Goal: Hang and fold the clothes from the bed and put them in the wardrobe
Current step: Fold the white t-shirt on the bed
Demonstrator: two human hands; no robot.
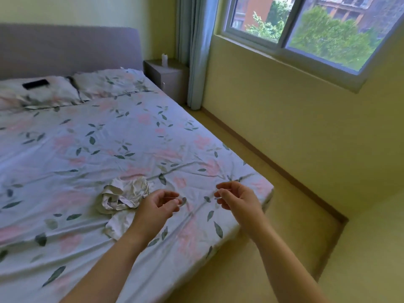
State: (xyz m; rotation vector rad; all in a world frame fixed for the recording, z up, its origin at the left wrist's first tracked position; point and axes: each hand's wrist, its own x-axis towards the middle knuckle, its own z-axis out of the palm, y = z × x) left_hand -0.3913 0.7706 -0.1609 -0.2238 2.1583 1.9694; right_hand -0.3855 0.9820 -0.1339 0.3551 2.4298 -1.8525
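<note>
A crumpled white garment [122,199] lies on the floral bed sheet [98,145] near the foot of the bed. My left hand [157,204] hovers just right of the garment, apart from it, with its fingers loosely curled and nothing in them. My right hand [237,197] hangs over the sheet near the bed's right corner, also loosely curled and holding nothing. The wardrobe is out of view.
Two floral pillows [109,82] lie at the grey headboard [65,49], and a black phone [36,84] rests on the left one. A nightstand [170,79] with a white bottle [164,60] stands by the curtain [196,51]. Bare floor [295,193] runs along the window wall.
</note>
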